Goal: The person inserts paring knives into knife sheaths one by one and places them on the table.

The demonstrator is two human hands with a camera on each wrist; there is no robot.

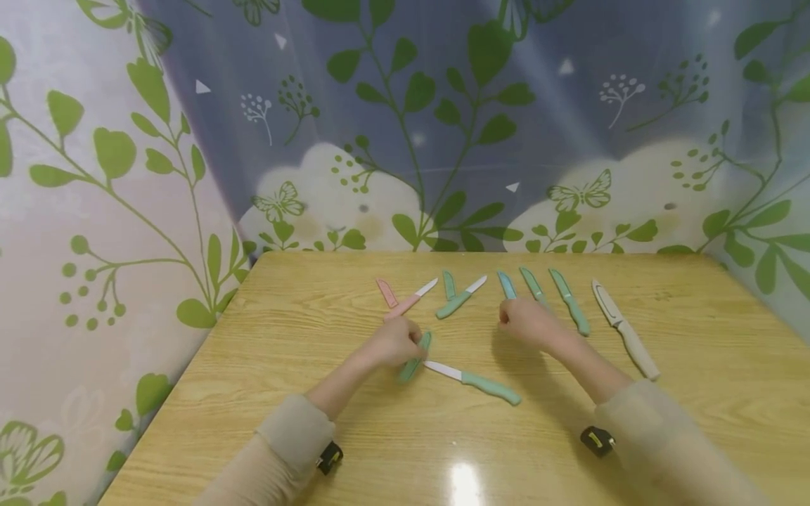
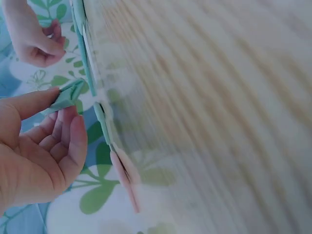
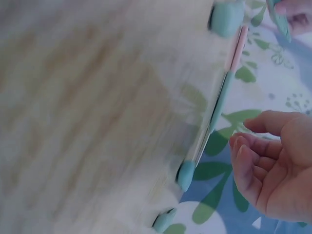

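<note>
My left hand pinches a green knife sheath between thumb and fingers, left of the middle of the table. In the left wrist view the sheath points away from the fingertips. Beside it lies a green-handled knife with its white blade bare, the tip toward the sheath. My right hand hovers over the table with loosely curled fingers; in the right wrist view this hand holds nothing. Just beyond it a blue sheath shows, its lower end hidden behind the hand.
Behind the left hand lie an unsheathed pink knife by its pink sheath and another bare green knife by a green sheath. Toward the right are two sheathed green knives, one fully visible, and a larger beige knife.
</note>
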